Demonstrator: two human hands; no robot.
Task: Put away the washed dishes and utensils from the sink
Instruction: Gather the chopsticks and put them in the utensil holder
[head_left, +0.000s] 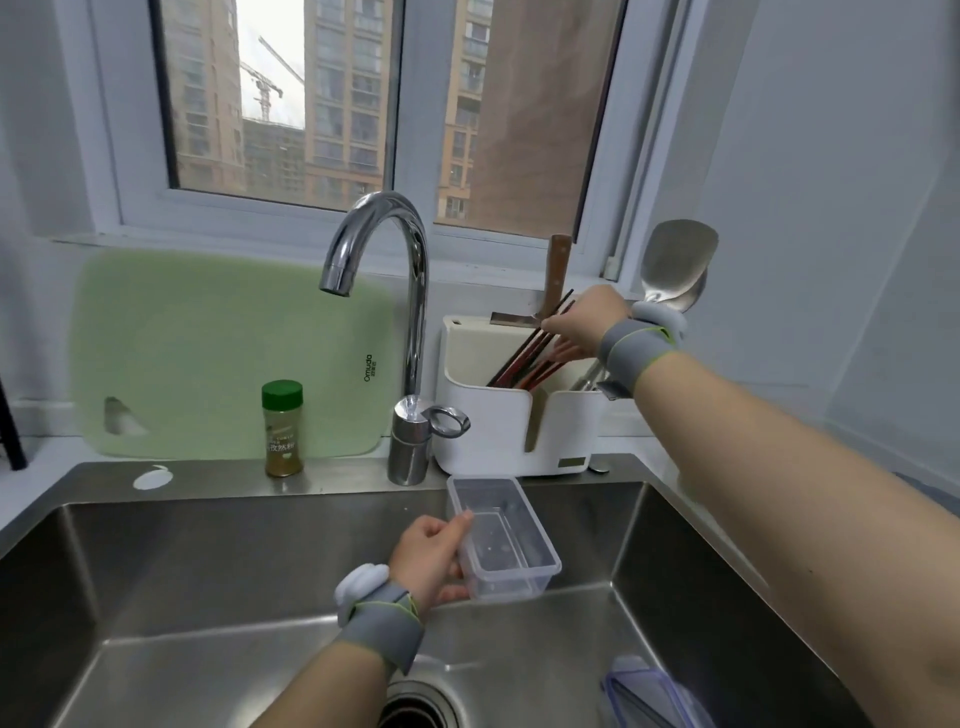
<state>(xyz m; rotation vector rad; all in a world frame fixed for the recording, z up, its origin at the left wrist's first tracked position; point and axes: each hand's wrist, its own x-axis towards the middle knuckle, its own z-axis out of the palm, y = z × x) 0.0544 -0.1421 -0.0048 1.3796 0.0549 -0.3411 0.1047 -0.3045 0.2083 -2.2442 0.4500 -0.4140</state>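
Two hands busy: right hand (584, 325) pinches chopsticks (524, 358) in the holder (509, 426), left hand (431, 556) grips clear box (506, 540); seat tips fully, then release.

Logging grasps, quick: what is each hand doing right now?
Left hand: grips the clear container.
Right hand: pinches the chopsticks in the utensil holder.

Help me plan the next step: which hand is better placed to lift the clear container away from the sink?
Left. The left hand grips the clear container above the sink, while the right hand is occupied, holding the chopsticks in the utensil holder.
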